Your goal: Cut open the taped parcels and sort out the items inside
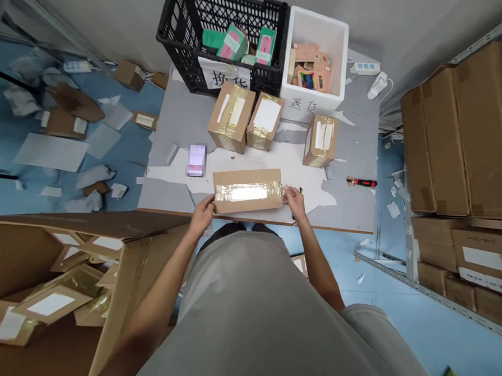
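Note:
A long cardboard box [245, 205] with a white label and shiny tape lies near the table's front edge. At its left end my left hand [201, 214] grips the corner, fingers closed on the cardboard. My right hand [294, 202] pinches the box's right end, by the tape there. Behind it stand two taped boxes side by side, a larger one [223, 131] and a narrower one [259, 138]. Another small taped box [314, 153] stands to their right. A phone with a blurred screen [197, 160] lies left of the long box, and a red and black utility knife [363, 182] lies far right.
At the table's back are a black crate [182, 58] with green and pink packs and a white foam box [344, 58] of pink cartons. Power strips [365, 68] lie beside it. A big open carton [137, 277] of parcels stands at left. Shelved boxes [445, 131] rise at right.

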The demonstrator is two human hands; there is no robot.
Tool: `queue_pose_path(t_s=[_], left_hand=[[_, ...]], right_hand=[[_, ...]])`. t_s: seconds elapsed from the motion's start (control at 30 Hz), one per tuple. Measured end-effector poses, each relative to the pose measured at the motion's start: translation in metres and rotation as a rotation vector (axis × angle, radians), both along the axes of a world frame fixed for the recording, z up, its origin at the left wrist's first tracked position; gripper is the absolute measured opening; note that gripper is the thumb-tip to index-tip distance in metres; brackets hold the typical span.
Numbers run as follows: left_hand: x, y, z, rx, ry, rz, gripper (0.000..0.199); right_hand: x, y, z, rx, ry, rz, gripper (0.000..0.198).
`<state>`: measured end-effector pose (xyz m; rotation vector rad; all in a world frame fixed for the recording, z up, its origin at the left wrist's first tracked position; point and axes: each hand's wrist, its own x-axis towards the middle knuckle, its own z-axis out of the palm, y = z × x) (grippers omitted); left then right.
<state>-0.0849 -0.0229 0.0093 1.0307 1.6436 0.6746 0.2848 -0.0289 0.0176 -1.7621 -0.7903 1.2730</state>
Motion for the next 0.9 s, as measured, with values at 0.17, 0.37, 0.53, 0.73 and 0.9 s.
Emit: queue_pose_path(t_s=[0.17, 0.37, 0.53, 0.73, 0.9], left_hand=[[-0.027, 0.018, 0.001, -0.04, -0.072, 0.041, 0.073], [-0.027, 0.024, -0.002, 0.012, -0.09, -0.052, 0.069], [-0.026, 0.022, -0.01, -0.029, -0.135, -0.059, 0.064], [-0.028, 0.016, -0.022, -0.143, -0.356, -0.145, 0.086], [-0.045, 0.012, -0.045, -0.245, -0.374, -0.236, 0.082]], right_hand=[[-0.043, -0.032, -0.007, -0.026, 0.017, -0.196, 0.061], [-0.059, -0.037, -0.009, -0.046, -0.073, -0.356, 0.051], [-0.058, -0.039, -0.015, -0.024, -0.142, -0.349, 0.056], [-0.067, -0.044, -0.023, -0.026, -0.271, -0.37, 0.061], [-0.069, -0.06, -0.013, 0.173, -0.442, -0.294, 0.063]])
